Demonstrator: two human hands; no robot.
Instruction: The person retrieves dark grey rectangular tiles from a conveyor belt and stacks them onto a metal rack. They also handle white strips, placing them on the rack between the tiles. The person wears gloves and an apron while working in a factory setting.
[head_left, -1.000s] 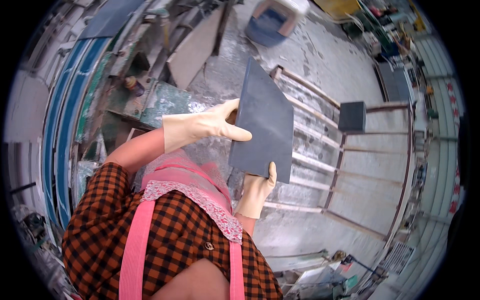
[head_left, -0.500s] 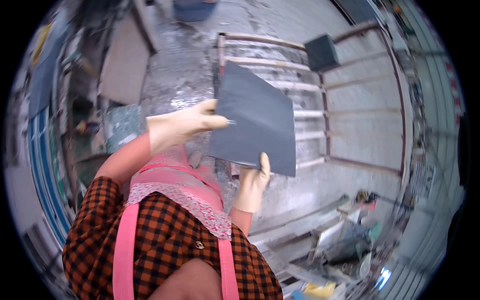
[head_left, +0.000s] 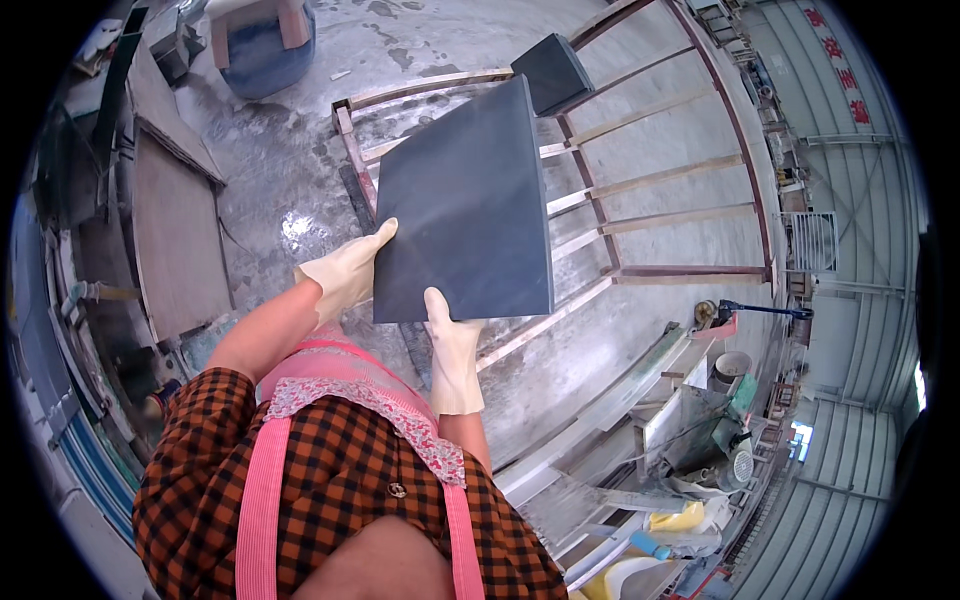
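Note:
A flat, dark grey slab [head_left: 465,215] with straight edges is held up in front of me, its broad face toward the camera. My left hand [head_left: 350,268], in a cream rubber glove, grips its left edge, the thumb on the face and the other fingers hidden behind. At the bottom edge my right hand [head_left: 455,345], gloved alike, has its thumb on the face and its fingers under the slab. Behind the slab stands a low frame of wooden slats [head_left: 660,170]. A stack of similar dark slabs [head_left: 552,75] rests at the frame's far side.
A blue tub [head_left: 265,60] stands on the wet concrete floor [head_left: 270,180] at the far left. Brown boards [head_left: 180,235] lean along the left. At the lower right is a cluttered bench [head_left: 600,480] with a grey machine [head_left: 730,470] and yellow cloth-like pieces [head_left: 680,517].
My view has swung to the right, so the frame and stack appear further left. The slab is turned more squarely to the camera, and both hands keep hold of it.

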